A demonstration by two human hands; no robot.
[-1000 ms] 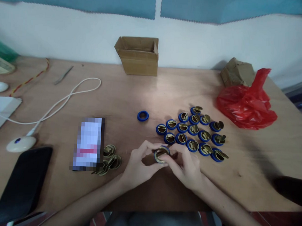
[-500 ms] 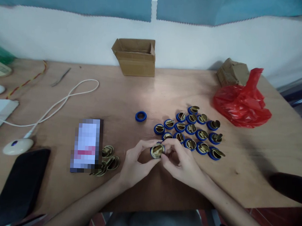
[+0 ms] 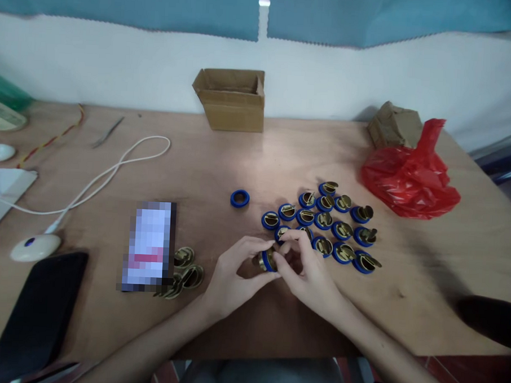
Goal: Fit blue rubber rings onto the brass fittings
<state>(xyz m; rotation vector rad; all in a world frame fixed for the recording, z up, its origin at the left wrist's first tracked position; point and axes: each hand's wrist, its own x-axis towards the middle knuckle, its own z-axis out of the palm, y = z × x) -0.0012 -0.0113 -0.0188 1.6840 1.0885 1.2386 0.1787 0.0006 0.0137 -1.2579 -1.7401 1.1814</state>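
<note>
Both hands meet low in the middle of the wooden table (image 3: 248, 157). My left hand (image 3: 231, 278) and my right hand (image 3: 305, 273) pinch one small brass part with a blue ring (image 3: 268, 260) between their fingertips, turned on its edge. Just beyond the fingers lie several finished blue-ringed brass parts (image 3: 330, 220) in rows. A lone blue ring (image 3: 240, 199) lies to the left of those rows. A small heap of bare brass parts (image 3: 184, 270) sits left of my left hand.
An open cardboard box (image 3: 231, 99) stands at the back by the wall. A red plastic bag (image 3: 411, 175) and a brown paper packet (image 3: 393, 125) lie at right. At left: a blurred card (image 3: 148, 245), black phone (image 3: 39, 306), white cable (image 3: 108, 174).
The brass part between my fingers has turned from facing up to standing on edge, and my right fingers have shifted over its top. The hands stay in the same place.
</note>
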